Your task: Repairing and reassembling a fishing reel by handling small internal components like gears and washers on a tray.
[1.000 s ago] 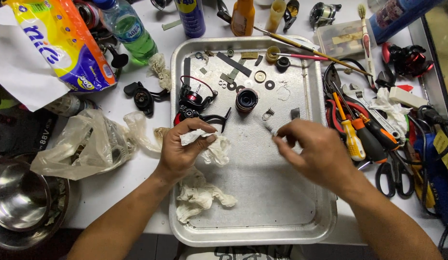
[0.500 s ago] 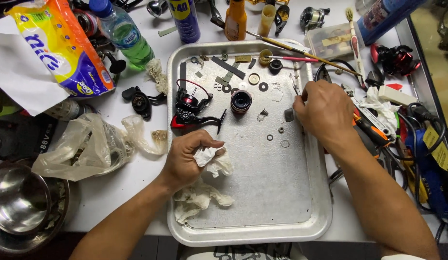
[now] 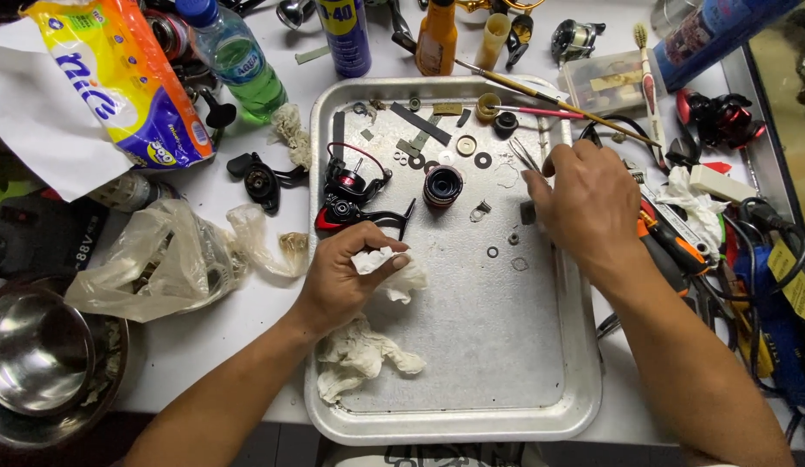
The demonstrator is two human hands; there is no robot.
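My left hand [image 3: 346,272] is closed around a crumpled white tissue [image 3: 401,275] over the left middle of a metal tray [image 3: 472,415]. Just above it lies a red and black fishing reel body [image 3: 351,197]. My right hand [image 3: 584,203] rests at the tray's right side and pinches thin metal tweezers [image 3: 522,154], tips pointing up and left. A dark round spool [image 3: 442,186] and several small washers and rings [image 3: 491,252] lie between the hands. Another used tissue [image 3: 359,359] sits at the tray's lower left.
A blue spray can [image 3: 346,35], an orange bottle [image 3: 437,39] and a green water bottle [image 3: 238,60] stand behind the tray. A yellow tissue pack [image 3: 117,78], a plastic bag [image 3: 160,259] and a steel bowl [image 3: 39,350] lie left. Screwdrivers, scissors and cables [image 3: 679,242] crowd the right.
My right hand moved from the tray's middle up to its right side with the tweezers. My left hand shifted slightly down, still gripping the tissue.
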